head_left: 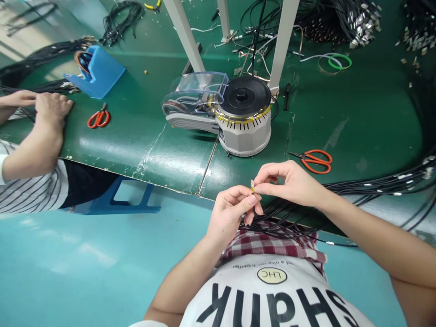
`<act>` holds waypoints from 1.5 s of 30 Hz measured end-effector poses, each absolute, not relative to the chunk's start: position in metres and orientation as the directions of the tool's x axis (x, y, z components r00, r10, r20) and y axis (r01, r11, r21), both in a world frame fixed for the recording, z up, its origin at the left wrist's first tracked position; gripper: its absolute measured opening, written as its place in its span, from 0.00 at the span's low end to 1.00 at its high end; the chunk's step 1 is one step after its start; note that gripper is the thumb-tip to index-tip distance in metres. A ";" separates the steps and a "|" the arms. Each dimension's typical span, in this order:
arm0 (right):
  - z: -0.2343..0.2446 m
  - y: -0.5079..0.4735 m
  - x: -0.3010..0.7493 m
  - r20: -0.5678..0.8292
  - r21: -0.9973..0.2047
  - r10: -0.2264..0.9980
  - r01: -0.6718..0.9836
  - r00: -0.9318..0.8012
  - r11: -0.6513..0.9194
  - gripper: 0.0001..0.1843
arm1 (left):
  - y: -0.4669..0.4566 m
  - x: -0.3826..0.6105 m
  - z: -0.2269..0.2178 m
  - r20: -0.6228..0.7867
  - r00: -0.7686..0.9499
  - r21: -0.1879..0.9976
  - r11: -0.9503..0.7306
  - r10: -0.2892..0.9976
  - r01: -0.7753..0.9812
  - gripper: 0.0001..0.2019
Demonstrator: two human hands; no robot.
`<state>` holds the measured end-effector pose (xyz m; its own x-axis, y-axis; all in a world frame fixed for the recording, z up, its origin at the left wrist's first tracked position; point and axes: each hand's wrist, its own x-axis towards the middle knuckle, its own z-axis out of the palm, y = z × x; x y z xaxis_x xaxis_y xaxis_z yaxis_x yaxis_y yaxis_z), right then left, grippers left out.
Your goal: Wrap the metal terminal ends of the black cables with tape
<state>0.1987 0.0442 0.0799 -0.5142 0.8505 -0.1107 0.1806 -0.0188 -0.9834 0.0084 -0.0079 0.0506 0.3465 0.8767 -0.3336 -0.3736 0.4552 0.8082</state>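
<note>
Between my two hands, a small metal connector on the end of a black cable points upward, with a bit of yellow tape at its base. My left hand pinches the cable just below the connector. From the other side, my right hand holds thumb and forefinger against the yellow tape. A bundle of black cables runs across my lap and along the table's near edge. Beyond my hands stands a round tape dispenser with yellow tape pieces around its black disc.
Orange-handled scissors lie right of the dispenser, and another orange pair lies left. A blue tape holder stands near a co-worker's hands. Grey posts rise behind the dispenser. Cable bundles lie at the back.
</note>
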 end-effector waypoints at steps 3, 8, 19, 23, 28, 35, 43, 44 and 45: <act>0.076 0.044 0.197 -0.088 -0.990 0.860 0.138 -0.503 -0.021 0.11 | -0.008 0.009 0.050 -0.323 0.350 0.808 0.449 0.879 -0.382 0.10; 0.070 0.044 0.194 -0.084 -0.996 0.854 0.047 -0.514 -0.071 0.10 | -0.008 0.007 0.051 -0.307 0.354 0.835 0.429 0.883 -0.344 0.10; 0.056 0.043 0.192 -0.087 -0.984 0.842 -0.086 -0.532 -0.156 0.10 | -0.006 0.006 0.051 -0.291 0.407 0.851 0.429 0.866 -0.303 0.10; 0.058 0.035 0.188 -0.061 -0.998 0.910 -0.004 -0.410 -0.068 0.10 | -0.007 0.009 0.055 -0.307 0.270 0.904 0.368 0.913 -0.218 0.08; 0.063 0.028 0.184 -0.015 -0.998 0.951 0.067 -0.309 0.006 0.10 | -0.008 0.009 0.056 -0.278 0.189 0.930 0.313 0.942 -0.194 0.07; 0.047 0.043 0.188 -0.153 -0.934 0.835 -0.199 -0.529 -0.297 0.11 | -0.004 0.005 0.053 -0.278 0.339 0.861 0.389 0.899 -0.328 0.07; 0.034 0.060 0.187 0.020 -0.947 0.799 -0.268 -0.601 -0.177 0.04 | 0.001 0.001 0.046 -0.284 0.458 0.792 0.476 0.842 -0.383 0.09; 0.033 0.060 0.187 0.037 -0.954 0.800 -0.259 -0.599 -0.150 0.04 | 0.001 0.001 0.045 -0.286 0.463 0.783 0.483 0.839 -0.391 0.09; 0.034 0.060 0.186 0.051 -0.961 0.798 -0.247 -0.601 -0.124 0.04 | 0.002 0.000 0.045 -0.289 0.465 0.777 0.488 0.837 -0.397 0.09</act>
<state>0.1865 0.0604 0.0336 -0.6008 0.7977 0.0512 -0.2468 -0.1243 -0.9611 -0.0002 0.0018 0.0447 0.4645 0.8372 -0.2886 -0.3971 0.4883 0.7771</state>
